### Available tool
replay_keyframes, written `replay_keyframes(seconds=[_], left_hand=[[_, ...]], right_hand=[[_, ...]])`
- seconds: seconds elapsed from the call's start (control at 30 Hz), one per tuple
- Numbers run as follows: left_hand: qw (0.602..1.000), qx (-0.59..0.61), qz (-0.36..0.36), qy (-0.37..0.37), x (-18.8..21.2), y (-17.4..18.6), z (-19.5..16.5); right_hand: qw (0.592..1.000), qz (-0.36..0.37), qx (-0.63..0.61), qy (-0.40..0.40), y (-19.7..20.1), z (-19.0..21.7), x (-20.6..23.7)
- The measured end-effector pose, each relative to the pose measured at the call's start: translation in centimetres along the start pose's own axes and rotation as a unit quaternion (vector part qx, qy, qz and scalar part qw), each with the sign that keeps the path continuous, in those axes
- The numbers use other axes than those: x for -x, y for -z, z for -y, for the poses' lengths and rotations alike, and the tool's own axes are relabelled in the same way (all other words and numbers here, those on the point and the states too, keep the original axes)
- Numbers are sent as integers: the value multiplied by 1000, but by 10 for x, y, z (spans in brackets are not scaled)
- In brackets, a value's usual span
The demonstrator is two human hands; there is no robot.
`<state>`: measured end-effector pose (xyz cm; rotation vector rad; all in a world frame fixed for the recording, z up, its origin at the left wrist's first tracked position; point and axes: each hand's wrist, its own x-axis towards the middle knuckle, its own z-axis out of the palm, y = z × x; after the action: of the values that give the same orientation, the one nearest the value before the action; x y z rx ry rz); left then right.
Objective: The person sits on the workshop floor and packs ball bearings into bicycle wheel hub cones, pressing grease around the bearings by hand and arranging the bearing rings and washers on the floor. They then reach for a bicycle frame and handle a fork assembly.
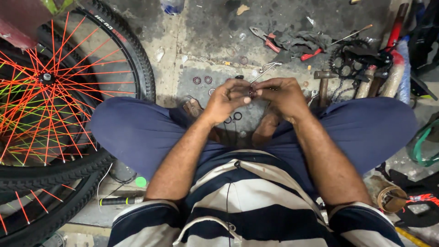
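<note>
I squat over a concrete floor with both hands joined in front of my knees. My left hand [227,98] and my right hand [281,94] pinch one small dark round part [252,91] between their fingertips; it looks like a bearing ring, too small to tell for sure. Two bearing rings [202,80] lie on the floor just beyond my left hand. Small black rings [233,117] lie under my hands, near my feet. A thin metal rod [266,68] lies just beyond my fingers.
A bicycle wheel [55,87] with orange and yellow-green spokes stands at my left. Red-handled pliers and a rag [292,43], a chainring with crank [354,61], a hammer [323,82] and a red tool [396,32] lie ahead right. A green hoop [423,146] lies at right.
</note>
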<state>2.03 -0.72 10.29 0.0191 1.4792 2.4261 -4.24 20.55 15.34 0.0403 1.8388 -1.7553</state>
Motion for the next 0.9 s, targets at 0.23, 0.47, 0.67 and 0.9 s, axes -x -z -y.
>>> replay_keyframes(seconds=[0.23,0.47,0.67,0.9], left_hand=[[1000,-16,-2,16,-3,0,2],[1000,-17,-3,25,-3,-1,0],[999,-9,35,20,-1,0,-7],[999,11,20,38,-1,3,-10]], right_hand=[[1000,-10,5,28,-2,4,2],[998,-2,8,66,-3,-1,1],[997,-23,43,56,4,-17,-8],[995,6,-86,-46,22,-25,-13]])
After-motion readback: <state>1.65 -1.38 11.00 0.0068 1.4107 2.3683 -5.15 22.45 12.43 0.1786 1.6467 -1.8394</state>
